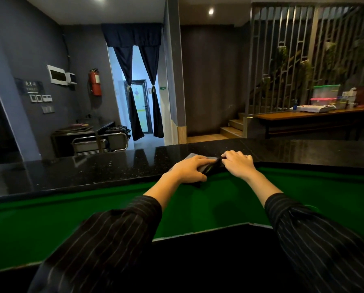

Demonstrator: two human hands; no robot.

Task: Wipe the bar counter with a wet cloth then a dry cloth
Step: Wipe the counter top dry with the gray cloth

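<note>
The bar counter [88,172] is a glossy black stone top running across the middle of the view. A dark grey cloth [208,166] lies at its near edge, partly hanging over toward me. My left hand [189,169] presses flat on the cloth's left part with the thumb below the edge. Just to its right, my right hand [238,162] has its fingers curled on the cloth's right end. I cannot tell whether the cloth is wet or dry. Both forearms wear dark striped sleeves.
A green surface [198,210] lies below the counter on my side. Beyond the counter stand a metal cart [98,142], a curtained doorway [138,102], steps [232,127] and a wooden table [316,115] with plastic boxes. A red fire extinguisher [95,82] hangs on the wall.
</note>
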